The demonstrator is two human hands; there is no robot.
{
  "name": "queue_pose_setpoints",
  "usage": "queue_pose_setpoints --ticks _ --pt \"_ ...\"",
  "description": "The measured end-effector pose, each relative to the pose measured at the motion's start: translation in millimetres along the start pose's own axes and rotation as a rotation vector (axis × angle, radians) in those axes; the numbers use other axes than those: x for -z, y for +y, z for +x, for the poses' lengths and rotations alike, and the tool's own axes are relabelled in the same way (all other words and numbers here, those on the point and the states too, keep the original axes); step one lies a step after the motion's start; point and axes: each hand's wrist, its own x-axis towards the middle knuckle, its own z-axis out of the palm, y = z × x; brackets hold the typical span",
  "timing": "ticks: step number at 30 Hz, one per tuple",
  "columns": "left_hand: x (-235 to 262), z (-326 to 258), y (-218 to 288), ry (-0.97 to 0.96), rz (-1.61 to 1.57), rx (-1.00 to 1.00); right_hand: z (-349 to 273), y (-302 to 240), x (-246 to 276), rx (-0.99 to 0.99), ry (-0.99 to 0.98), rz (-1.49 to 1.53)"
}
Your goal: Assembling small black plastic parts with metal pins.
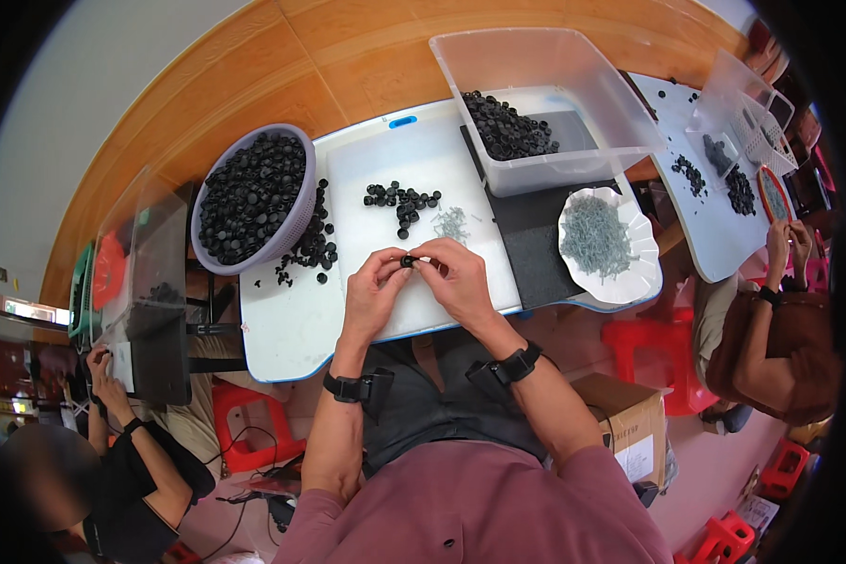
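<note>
Both forearms come up from the lower edge and converge toward the middle, bare below rolled maroon sleeves, each with a black band strapped at the wrist. The left hand is raised with its back to the camera, fingers curled and thumb and forefinger pinched together at the tip. The right hand mirrors it, fingers bent inward, its fingertips meeting those of the left.

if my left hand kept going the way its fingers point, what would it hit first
The left hand points up and slightly right, away from the body. Beyond the small black cap it pinches, it would likely first meet the loose pile of black caps on the white table.
</note>
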Motion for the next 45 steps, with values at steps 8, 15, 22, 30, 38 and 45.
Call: queue_pose_setpoints --ticks 8,15,22,30,38,45 --pt "1 0 -6 0.010 -0.013 -0.004 -1 -1 2 -0.013 0.035 0.016" --pt "-1 -1 -2 0.014 0.030 0.009 -1 0 1 0.027 0.014 0.003" --pt "-1 -2 0 0.019 0.088 -0.008 -1 0 -1 0.033 0.018 -0.018" --pt "-4 -3 6 0.070 0.250 -0.050 -3 10 -3 -0.044 0.009 0.033" --pt "-8 -4 6 0.078 0.296 -0.128 -1 12 -3 -0.087 -0.012 0.053" --pt "-7 -5 5 0.068 0.280 -0.129 0 14 0 -0.137 -0.050 0.064"
